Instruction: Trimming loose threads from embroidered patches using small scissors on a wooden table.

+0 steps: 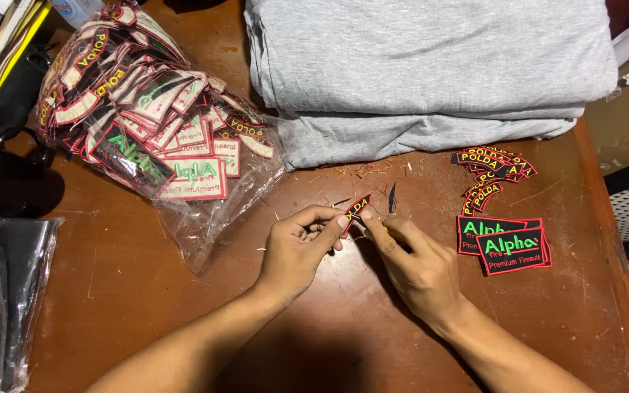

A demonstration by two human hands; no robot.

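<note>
My left hand (298, 247) pinches a small curved black patch (358, 207) with a red edge and yellow letters, held just above the brown table (147, 306). My right hand (416, 266) grips a small cutting tool whose dark blade (392, 198) points up beside the patch; fingertips of both hands meet at the patch. To the right lie a pile of like curved patches (491, 173) and a stack of rectangular black patches (507, 247) with green letters and red borders.
A clear plastic bag (147, 124) full of mixed patches lies at the upper left. Folded grey fabric (424, 65) is stacked at the back. Thread trimmings (365, 171) litter the table near the fabric. Bagged dark and white items (1, 291) sit at the left edge.
</note>
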